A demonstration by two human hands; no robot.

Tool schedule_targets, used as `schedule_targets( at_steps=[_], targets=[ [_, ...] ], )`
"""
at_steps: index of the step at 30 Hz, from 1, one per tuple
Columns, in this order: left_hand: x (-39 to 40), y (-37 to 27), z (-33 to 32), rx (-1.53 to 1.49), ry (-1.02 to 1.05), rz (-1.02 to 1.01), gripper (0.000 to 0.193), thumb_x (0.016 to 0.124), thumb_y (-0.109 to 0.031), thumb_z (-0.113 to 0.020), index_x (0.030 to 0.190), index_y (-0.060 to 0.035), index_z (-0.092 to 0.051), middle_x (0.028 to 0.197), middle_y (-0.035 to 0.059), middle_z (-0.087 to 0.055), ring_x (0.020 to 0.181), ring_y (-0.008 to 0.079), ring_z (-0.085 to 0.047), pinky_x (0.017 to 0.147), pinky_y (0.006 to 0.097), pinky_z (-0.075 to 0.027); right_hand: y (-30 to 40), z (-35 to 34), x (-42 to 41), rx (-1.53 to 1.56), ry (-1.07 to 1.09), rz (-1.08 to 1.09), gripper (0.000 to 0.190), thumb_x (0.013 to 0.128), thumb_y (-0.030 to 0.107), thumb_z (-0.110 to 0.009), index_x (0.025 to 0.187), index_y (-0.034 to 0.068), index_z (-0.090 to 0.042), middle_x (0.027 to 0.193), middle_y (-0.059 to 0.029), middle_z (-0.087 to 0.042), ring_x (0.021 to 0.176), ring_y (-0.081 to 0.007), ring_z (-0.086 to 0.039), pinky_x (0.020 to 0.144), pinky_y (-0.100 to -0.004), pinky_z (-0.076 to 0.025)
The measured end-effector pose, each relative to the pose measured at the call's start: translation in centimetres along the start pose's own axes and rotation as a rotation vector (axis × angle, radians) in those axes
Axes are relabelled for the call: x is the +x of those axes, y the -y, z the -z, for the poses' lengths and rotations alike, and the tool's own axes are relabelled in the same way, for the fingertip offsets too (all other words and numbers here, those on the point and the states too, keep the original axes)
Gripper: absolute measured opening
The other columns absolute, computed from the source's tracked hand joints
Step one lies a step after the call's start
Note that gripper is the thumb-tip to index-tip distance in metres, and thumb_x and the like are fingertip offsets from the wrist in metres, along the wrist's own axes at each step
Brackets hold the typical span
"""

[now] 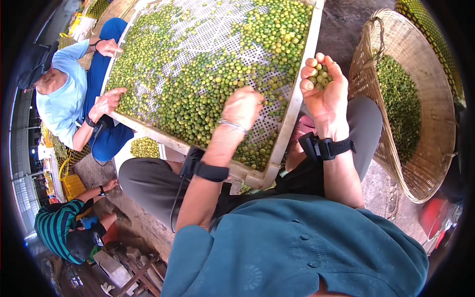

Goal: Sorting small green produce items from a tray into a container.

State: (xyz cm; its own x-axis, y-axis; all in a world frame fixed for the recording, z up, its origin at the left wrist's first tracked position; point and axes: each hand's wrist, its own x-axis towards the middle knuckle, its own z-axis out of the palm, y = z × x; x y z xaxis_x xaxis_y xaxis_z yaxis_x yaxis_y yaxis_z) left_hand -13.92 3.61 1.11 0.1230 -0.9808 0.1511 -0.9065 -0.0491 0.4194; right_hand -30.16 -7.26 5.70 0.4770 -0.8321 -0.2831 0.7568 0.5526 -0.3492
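A large white plastic tray with a perforated bottom (293, 111) lies before me, bearing a spread of small round green and yellow fruits (196, 107). Over its near part is my left hand (243, 107), back upward and fingers curled down among the fruits. Whether anything is between those fingertips is hidden. My right hand (326, 89) is turned palm up just outside the tray's right rim. Its bent fingers cradle several small fruits (320, 77). Bare grid shows through in patches around the fruits, including to the right of my left hand.
A tall woven basket (430, 111) holding green plant matter (399, 107) stands at my right. Across the tray's left rim, a person in light blue (66, 89) has both hands at its edge. Lower left, another person in stripes (59, 226) bends near a yellow crate (74, 185).
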Motion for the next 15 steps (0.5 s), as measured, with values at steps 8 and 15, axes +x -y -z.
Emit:
schedule_targets(
  at_steps=[8,15],
  targets=[
    [1.3,-0.8,1.1,-0.802,-0.39,0.278,0.017,0.067,0.005,-0.071,0.078,-0.0042,-0.062,0.07,0.0,-0.06,0.066,0.0053,-0.056,0.058,0.0186,-0.047,-3.4,-0.9,-0.7,-0.081,-0.176,-0.173,0.015,0.091,0.019,-0.041,0.086,0.008,-0.05,0.074,-0.0033,-0.054,0.064,-0.0149,-0.054,0.05,-0.0243,-0.042],
    [3.0,1.6,3.6,-0.537,-0.324,0.119,0.014,0.072,-0.005,-0.07,0.086,-0.0061,-0.068,0.088,0.0054,-0.06,0.077,0.0119,-0.059,0.064,0.0227,-0.049,-5.6,1.4,0.6,0.175,-0.156,-0.427,0.019,0.089,0.024,-0.045,0.088,0.007,-0.054,0.075,-0.0049,-0.057,0.069,-0.0187,-0.058,0.055,-0.0289,-0.049]
  ],
)
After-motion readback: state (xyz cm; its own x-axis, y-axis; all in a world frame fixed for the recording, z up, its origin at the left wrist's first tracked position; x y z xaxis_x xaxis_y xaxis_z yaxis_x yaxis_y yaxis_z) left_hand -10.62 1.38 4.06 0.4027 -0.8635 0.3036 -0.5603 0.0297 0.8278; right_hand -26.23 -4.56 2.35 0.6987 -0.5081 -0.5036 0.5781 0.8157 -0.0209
